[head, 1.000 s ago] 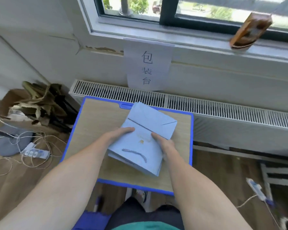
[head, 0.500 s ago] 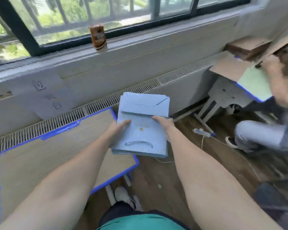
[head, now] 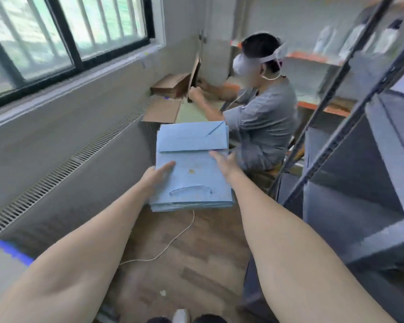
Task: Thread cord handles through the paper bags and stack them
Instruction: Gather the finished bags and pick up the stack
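Note:
A flat stack of light blue paper bags (head: 191, 180) hangs in the air over the wooden floor, carried between both hands. A blue cord handle (head: 191, 190) lies on the top bag near its front edge, and the bag's folded bottom flap points away from me. My left hand (head: 158, 174) grips the stack's left edge, thumb on top. My right hand (head: 224, 163) grips the right edge, thumb over the top bag. The fingers under the stack are hidden.
A seated person (head: 261, 113) in grey works on brown paper bags (head: 173, 86) at a small table ahead. A grey metal shelf rack (head: 359, 127) stands on the right. A radiator grille (head: 63, 169) runs under the window. A loose cord (head: 173, 238) lies on the floor. My blue-edged table's corner (head: 7, 250) sits lower left.
I have turned right, away from my blue-edged table, carrying the blue bag stack with me. The seated person and the shelf rack have come into view. Both hands keep their hold.

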The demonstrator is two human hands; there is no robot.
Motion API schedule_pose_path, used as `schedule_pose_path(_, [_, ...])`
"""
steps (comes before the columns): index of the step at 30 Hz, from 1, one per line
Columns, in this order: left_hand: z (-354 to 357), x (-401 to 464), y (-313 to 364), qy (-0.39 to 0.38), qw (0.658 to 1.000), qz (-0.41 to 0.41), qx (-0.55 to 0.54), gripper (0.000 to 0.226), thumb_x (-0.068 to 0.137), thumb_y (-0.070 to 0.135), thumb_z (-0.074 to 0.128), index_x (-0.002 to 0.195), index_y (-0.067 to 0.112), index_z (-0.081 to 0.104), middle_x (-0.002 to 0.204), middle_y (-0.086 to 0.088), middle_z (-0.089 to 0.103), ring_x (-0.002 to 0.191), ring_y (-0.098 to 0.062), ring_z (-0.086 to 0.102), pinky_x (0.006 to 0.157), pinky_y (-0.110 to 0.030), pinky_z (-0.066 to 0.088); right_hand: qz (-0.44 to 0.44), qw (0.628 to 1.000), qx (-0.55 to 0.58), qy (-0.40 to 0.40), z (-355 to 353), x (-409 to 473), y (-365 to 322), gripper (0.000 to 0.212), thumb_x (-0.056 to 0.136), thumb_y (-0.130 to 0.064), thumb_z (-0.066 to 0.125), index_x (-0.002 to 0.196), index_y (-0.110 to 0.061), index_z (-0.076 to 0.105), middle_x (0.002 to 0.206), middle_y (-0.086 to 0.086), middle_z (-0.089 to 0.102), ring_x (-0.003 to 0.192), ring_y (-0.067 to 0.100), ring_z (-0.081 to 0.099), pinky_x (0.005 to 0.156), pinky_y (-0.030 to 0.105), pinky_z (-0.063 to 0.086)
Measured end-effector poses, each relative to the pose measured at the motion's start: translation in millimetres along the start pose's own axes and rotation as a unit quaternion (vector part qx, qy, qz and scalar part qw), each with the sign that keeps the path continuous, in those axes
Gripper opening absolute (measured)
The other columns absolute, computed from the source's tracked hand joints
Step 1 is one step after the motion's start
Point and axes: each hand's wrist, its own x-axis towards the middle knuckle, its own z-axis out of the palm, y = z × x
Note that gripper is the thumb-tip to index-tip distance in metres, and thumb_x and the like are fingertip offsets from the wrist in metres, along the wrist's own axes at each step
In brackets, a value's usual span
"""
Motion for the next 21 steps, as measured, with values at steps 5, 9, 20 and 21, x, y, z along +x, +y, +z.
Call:
schedule_pose_path(5, [37.0,15.5,42.1,-0.070,0.993,0.057,0.077,0.038,0.087,0.052,0.069,0.099,0.017,0.070,0.089,0.003,0.074,0.075,-0.014,0.072,0.064,-0.028,0.055,-0.003,0.996,0.019,0.085,-57.1,-4.7,-21.7,0.074,0.091,-0.034,0.072,0.142,0.002,0.032,0.142,0.014,0.049,0.129,0.029,0.049,0.089,0.031,0.038])
schedule_pose_path(9, [56.3,17.2,44.8,-0.104,0.987,0.040,0.117,0.051,0.082,0.057,0.072,0.106,0.012,0.071,0.096,-0.002,0.076,0.083,-0.022,0.074,0.076,-0.035,0.059,0.020,0.992,0.043,0.114,-77.6,-16.6,-11.9,0.070,0.092,-0.029,0.071,0.142,0.000,0.031,0.145,0.015,0.047,0.130,0.031,0.049,0.094,0.036,0.041])
schedule_pose_path(20, [74.6,-56.1,-12.6,0.007,0.994,-0.044,0.096,0.056,0.079,0.055,0.074,0.112,0.010,0.066,0.091,-0.002,0.072,0.076,-0.022,0.071,0.062,-0.030,0.052,0.046,0.999,-0.007,0.003,-95.1,-49.6,39.1,0.071,0.091,-0.036,0.071,0.140,0.002,0.036,0.139,0.016,0.049,0.125,0.032,0.052,0.090,0.034,0.042])
schedule_pose_path(21, [77.6,-70.8,-17.5,0.024,0.995,-0.047,0.090,0.058,0.077,0.057,0.076,0.113,0.011,0.066,0.093,-0.001,0.073,0.076,-0.022,0.072,0.062,-0.030,0.052,0.039,0.999,-0.011,-0.015,-99.6,-54.1,41.4,0.072,0.091,-0.037,0.072,0.140,0.002,0.037,0.139,0.015,0.050,0.125,0.032,0.052,0.092,0.034,0.042])
